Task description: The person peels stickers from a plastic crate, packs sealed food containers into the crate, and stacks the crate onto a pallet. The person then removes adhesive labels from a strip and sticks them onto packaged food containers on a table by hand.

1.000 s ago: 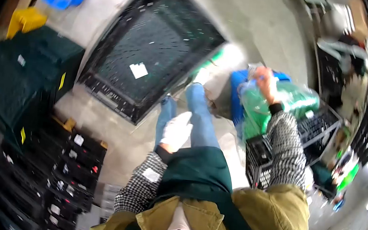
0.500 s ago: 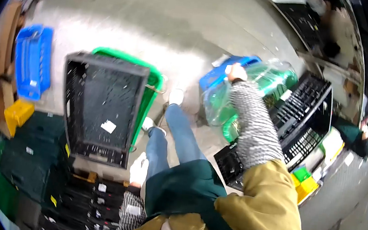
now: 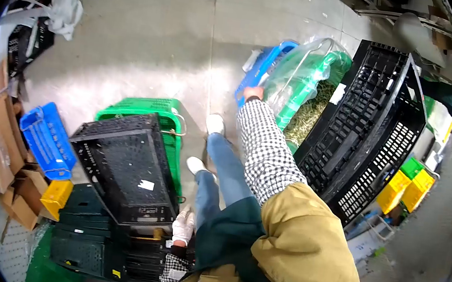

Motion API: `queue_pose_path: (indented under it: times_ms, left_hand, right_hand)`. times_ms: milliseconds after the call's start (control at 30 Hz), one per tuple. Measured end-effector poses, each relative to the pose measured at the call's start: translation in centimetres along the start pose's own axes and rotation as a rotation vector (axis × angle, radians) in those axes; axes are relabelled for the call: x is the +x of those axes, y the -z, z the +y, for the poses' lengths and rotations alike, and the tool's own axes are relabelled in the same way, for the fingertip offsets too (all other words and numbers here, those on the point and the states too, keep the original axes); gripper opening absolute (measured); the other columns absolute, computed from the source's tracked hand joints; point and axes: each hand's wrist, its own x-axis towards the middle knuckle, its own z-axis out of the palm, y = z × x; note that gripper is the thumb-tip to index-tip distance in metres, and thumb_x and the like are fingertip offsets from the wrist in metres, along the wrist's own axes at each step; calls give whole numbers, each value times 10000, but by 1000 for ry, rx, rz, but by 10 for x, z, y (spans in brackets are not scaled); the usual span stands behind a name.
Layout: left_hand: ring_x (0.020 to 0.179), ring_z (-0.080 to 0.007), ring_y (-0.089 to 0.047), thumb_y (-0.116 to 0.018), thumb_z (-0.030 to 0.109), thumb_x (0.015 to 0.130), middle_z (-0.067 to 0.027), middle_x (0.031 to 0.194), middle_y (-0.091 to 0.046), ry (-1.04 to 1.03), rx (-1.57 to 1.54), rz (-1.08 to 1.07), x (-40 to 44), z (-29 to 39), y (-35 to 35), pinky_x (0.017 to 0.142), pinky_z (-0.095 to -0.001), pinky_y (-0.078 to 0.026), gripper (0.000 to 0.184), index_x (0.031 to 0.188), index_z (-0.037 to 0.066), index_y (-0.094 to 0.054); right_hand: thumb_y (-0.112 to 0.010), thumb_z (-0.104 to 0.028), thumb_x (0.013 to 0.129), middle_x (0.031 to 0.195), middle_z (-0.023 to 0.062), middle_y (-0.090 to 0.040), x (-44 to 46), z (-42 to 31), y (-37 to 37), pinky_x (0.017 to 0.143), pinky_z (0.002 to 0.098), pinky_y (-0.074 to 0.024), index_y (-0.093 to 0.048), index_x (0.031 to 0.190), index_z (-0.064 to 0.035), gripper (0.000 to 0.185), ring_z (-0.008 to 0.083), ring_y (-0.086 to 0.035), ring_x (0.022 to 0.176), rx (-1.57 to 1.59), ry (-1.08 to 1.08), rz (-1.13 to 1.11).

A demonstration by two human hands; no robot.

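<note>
My right hand (image 3: 253, 92), in a checked sleeve, reaches forward to the edge of a clear plastic liner (image 3: 285, 80), beside a blue crate (image 3: 263, 69). Its fingers look curled at the liner's edge. The liner lies over a green crate (image 3: 302, 97) with dry, grass-like cuttings (image 3: 308, 117) inside. A black crate (image 3: 349, 122) is tilted up against the right side of the green one. Down by my hip hangs my left hand (image 3: 183, 227) in a white glove, fingers extended and holding nothing. It is near the corner of another black crate (image 3: 136, 181).
Under that black crate sits a green crate (image 3: 171, 151) with a wire handle. Dark stacked crates (image 3: 79, 236), a yellow bin (image 3: 55, 199), a blue crate (image 3: 48, 139) and cardboard boxes (image 3: 27, 198) stand left. At right are yellow bins (image 3: 394, 192) and another person's arm (image 3: 451, 101).
My view has turned and shifted. My right hand has moved from over the liner towards its near left edge, by the blue crate. The black crate at right looks closer and larger.
</note>
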Motion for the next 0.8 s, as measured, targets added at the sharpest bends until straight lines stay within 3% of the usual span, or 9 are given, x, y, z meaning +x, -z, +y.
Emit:
queue_pose_path:
  times_ms: [33, 100, 167, 233, 367, 400, 533, 633, 800]
  left_hand:
    - [988, -276, -635, -571, 119, 892, -165, 1070, -650, 17, -18, -4, 1, 22, 9, 865, -331, -485, 342, 1225, 42, -564]
    - [997, -274, -632, -567, 140, 898, -160, 1077, -651, -24, 6, 46, -2, 54, 22, 873, -333, -481, 339, 1222, 43, -564]
    - [995, -267, -634, -565, 235, 912, -169, 1093, -646, -62, 142, 34, -8, 85, 41, 883, -335, -472, 343, 1202, 52, -583]
    - [999, -263, -632, -573, 251, 909, -175, 1095, -645, -7, 90, 41, -15, 96, 56, 887, -327, -469, 345, 1186, 47, -596]
    - [1022, -246, -626, -579, 258, 907, -173, 1105, -643, -195, 196, 72, -22, 88, 105, 905, -320, -462, 351, 1172, 29, -602]
    - [1021, -162, -615, -585, 143, 898, -134, 1092, -657, -168, 114, 91, -20, 81, 115, 924, -259, -449, 302, 1156, -12, -601]
    - [1058, -250, -609, -570, 236, 889, -156, 1127, -639, -170, 286, 109, -42, 152, 160, 942, -328, -452, 356, 1160, 7, -605]
    - [1092, -280, -585, -571, 256, 882, -152, 1140, -633, -285, 406, 27, -4, 151, 176, 972, -335, -425, 364, 1149, 12, -612]
    - [1111, -270, -572, -556, 266, 880, -154, 1167, -618, -352, 529, -183, 35, 246, 199, 979, -339, -419, 367, 1158, 33, -611]
  right_hand:
    - [-655, -182, 713, 935, 191, -677, -21, -14, 12, 825, 387, -512, -680, 846, -7, 222, 306, -655, 936, 47, -77, 53]
    - [-608, -264, 786, 933, 172, -683, -44, -23, 32, 817, 380, -519, -690, 876, -36, 258, 320, -650, 928, -450, 352, -129]
    - [-586, -285, 809, 879, 158, -682, -82, -47, 46, 823, 358, -520, -694, 852, -46, 266, 307, -651, 927, -657, 465, -185]
    - [-559, -241, 838, 804, 156, -674, -145, -64, 96, 724, 439, -522, -679, 825, -48, 228, 346, -655, 814, -138, 525, -114]
    - [-628, -213, 773, 886, 103, -642, -245, -104, 276, 788, 415, -455, -633, 833, -69, 156, 298, -601, 880, 220, 1296, 198]
    - [-657, -177, 726, 958, 89, -619, -261, -109, 329, 844, 433, -418, -616, 893, -80, 198, 293, -571, 945, 265, 1302, 401]
    - [-713, -216, 727, 1235, 161, -480, -239, -62, 431, 964, 465, -342, -451, 1208, 9, 592, 360, -424, 1152, 129, 785, 857]
    - [-674, -221, 782, 1075, 280, -574, -196, -2, 411, 853, 489, -441, -449, 1204, 48, 548, 420, -543, 1028, 168, 463, 297]
    - [-605, -246, 836, 844, 295, -620, -195, 5, 388, 720, 508, -481, -528, 1116, 56, 419, 433, -615, 817, 148, 589, 165]
